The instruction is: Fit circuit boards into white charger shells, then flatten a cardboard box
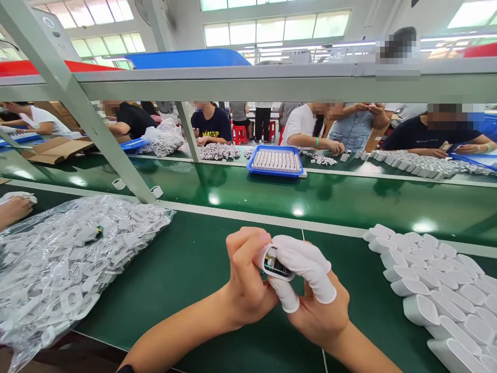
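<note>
A small white oval housing (278,270) is held up over the green work surface, its open end showing a dark circuit board and something yellow inside. My left hand (248,274) grips the housing from the left with bare fingers. On the right side, my right hand (314,285) has white finger covers on several fingers, and these press at the opening and the lower edge of the housing. Both hands are closed round this one piece.
A clear bag of white plastic parts (73,259) lies at left. Rows of white oval housings (446,290) stand at right. Beyond a green belt (217,191) sits a blue tray (275,173), with people behind. A slanted metal post (89,114) rises at left; another person's hand (17,210) shows far left.
</note>
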